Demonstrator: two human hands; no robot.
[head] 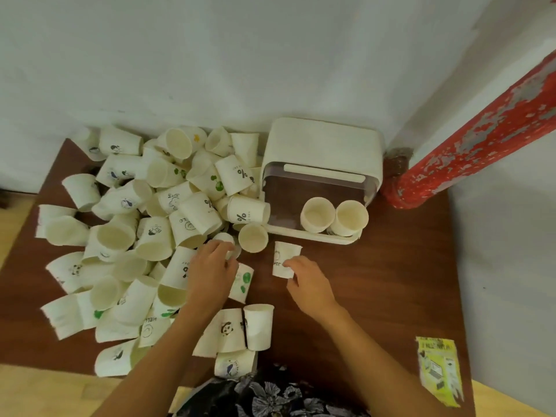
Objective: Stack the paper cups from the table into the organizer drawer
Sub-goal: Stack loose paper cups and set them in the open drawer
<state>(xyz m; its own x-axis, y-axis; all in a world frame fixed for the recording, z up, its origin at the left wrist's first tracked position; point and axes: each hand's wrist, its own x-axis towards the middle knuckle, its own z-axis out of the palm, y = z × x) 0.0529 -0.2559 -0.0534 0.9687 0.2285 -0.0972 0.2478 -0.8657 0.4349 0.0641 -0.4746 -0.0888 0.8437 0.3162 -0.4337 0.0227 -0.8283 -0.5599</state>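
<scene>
A dark wooden table (391,296) fills the middle of the frame, set against a white wall. A large heap of paper cups (144,236) covers its left half; most lie on their sides with their long axes pointing every way, some mouths turned toward the viewer, and a few stand upright with mouths up.

The white organizer (325,152) stands at upper centre-right, against the wall. Its drawer (316,236) is pulled out toward the lower edge of the frame. Two cups in the drawer (334,218) sit side by side, touching, tilted so their open mouths face up and toward the viewer. One single upright cup (253,237) stands on the table just left of the drawer's front corner, mouth up.

The left hand (210,269) rests over the right edge of the heap, fingers curled round a small cup (225,240) that is largely hidden; its direction cannot be told. The right hand (307,281) pinches an inverted cup (284,260) in the centre of the frame, just below the drawer: long axis roughly vertical in the picture, wide rim at the top edge, narrow base against the fingers.

A peeling red pipe (481,133) slants across the upper right. A yellow printed packet (439,371) lies at the table's lower right. Dark floral fabric (270,395) shows at bottom centre.
</scene>
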